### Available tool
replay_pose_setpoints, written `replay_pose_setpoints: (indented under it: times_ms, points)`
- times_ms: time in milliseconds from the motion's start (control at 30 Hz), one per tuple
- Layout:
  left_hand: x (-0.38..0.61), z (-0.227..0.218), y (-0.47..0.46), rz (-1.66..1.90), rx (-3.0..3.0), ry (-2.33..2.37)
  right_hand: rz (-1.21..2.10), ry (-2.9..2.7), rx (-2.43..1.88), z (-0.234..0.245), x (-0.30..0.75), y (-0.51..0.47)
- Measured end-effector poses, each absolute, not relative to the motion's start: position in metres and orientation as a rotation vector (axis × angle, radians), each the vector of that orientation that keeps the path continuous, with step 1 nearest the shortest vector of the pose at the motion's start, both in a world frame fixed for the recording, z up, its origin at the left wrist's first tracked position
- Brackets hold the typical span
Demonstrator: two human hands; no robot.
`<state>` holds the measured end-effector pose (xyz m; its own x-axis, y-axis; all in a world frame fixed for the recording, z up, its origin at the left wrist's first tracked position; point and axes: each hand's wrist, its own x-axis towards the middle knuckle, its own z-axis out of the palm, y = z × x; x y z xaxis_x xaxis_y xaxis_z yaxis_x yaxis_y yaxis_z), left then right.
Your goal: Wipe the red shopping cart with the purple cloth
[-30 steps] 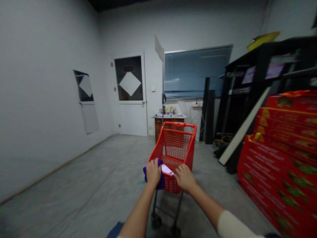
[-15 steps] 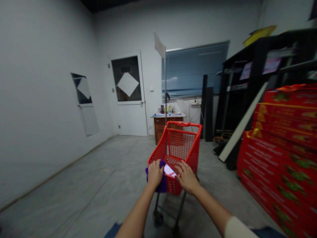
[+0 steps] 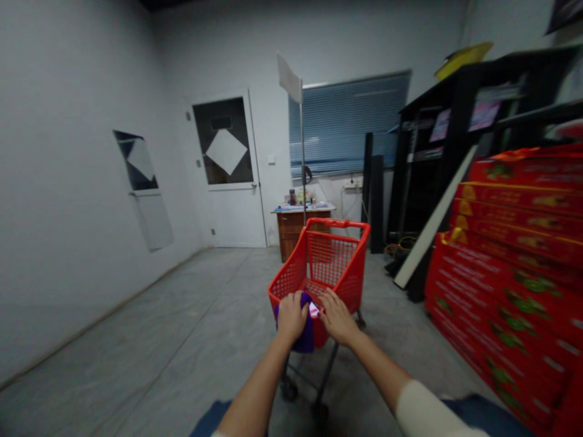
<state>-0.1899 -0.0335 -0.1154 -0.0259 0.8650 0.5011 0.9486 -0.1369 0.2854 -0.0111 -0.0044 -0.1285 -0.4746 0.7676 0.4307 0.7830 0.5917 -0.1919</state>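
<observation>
A small red shopping cart (image 3: 334,262) stands on the grey floor in front of me, with a thin pole and a white flag (image 3: 289,79) rising from it. My left hand (image 3: 291,315) is closed over the cart's near rim, on top of a purple cloth (image 3: 306,337) draped there. My right hand (image 3: 336,318) grips the same rim just to the right. Between the hands a small pink-white item (image 3: 314,311) shows; I cannot make out what it is.
Stacked red cartons (image 3: 505,267) line the right side, with black shelving (image 3: 460,152) and a leaning white board (image 3: 432,218) behind them. A wooden desk (image 3: 303,224) stands under the blue blinds (image 3: 348,124). A white door (image 3: 228,170) is in the far wall.
The cart has rolled a little forward and turned slightly right; my hands have drawn closer together on its rim. The view has shifted rightward, so the door and wall slid left.
</observation>
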Motion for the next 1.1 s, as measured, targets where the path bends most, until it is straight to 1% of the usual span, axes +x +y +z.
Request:
replay_pose_setpoints:
  times_ms: [100,367,533,700,833,933,1100]
  points:
    - [-0.18,-0.115,-0.039,-0.871,-2.229,-1.837,-0.062,-2.32,-1.228,-0.13,-0.012,-0.008]
    - [-0.205,-0.113,-0.025,-0.908,-1.994,-2.038,-0.066,-2.316,-1.254,-0.125,-0.009,-0.012]
    - [-0.182,-0.116,-0.033,-0.895,-2.163,-1.967,-0.106,-2.251,-1.363,-0.125,-0.024,-0.021]
    - [-0.208,-0.108,-0.028,-0.805,-2.099,-2.055,-0.058,-2.256,-1.399,-0.114,-0.036,-0.032]
    - [-0.227,-0.103,-0.023,-0.804,-2.062,-2.085,-0.081,-2.434,-1.235,-0.098,-0.025,-0.018]
    - [-0.217,-0.104,-0.029,-0.805,-2.125,-2.066,-0.116,-2.358,-1.349,-0.093,-0.014,-0.001]
    - [-0.204,-0.105,-0.04,-0.863,-2.249,-1.99,-0.191,-2.313,-1.436,-0.099,-0.013,0.008]
